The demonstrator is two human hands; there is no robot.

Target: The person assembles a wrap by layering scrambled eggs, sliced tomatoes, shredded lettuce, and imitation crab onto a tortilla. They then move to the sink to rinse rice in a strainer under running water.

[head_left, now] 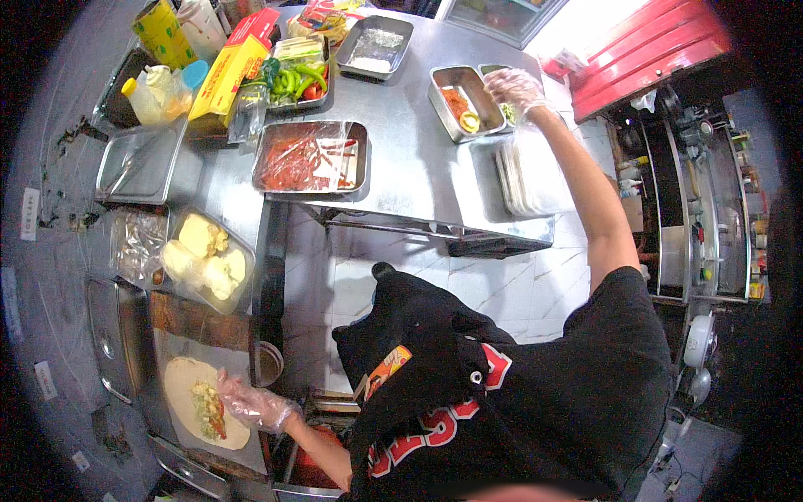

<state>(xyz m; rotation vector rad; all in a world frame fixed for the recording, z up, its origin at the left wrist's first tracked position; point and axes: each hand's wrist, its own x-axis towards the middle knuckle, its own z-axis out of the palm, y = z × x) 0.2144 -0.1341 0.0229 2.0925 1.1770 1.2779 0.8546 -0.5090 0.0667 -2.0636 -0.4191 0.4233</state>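
My left hand (258,407), in a clear plastic glove, rests with fingers loosely apart at the right edge of a round flatbread (179,386). A pale green and red filling (207,408) lies along the flatbread's middle, and white paper (237,361) is spread beneath. Far across the steel table, my gloved right hand (515,89) reaches down over a narrow metal container (493,70) with shredded greens (508,112). Its fingertips are hidden there. Beside it stands a metal pan (447,82) holding orange-red shreds and a halved boiled egg (469,123).
Stacked pale flat rounds (527,176) in plastic sit at the steel table's (401,159) near right corner. A film-covered tray (301,159) holds red strips. Green peppers (299,82) fill another tray. Cauliflower (219,272) lies in a clear tub. A yellow box (222,84) stands farther back.
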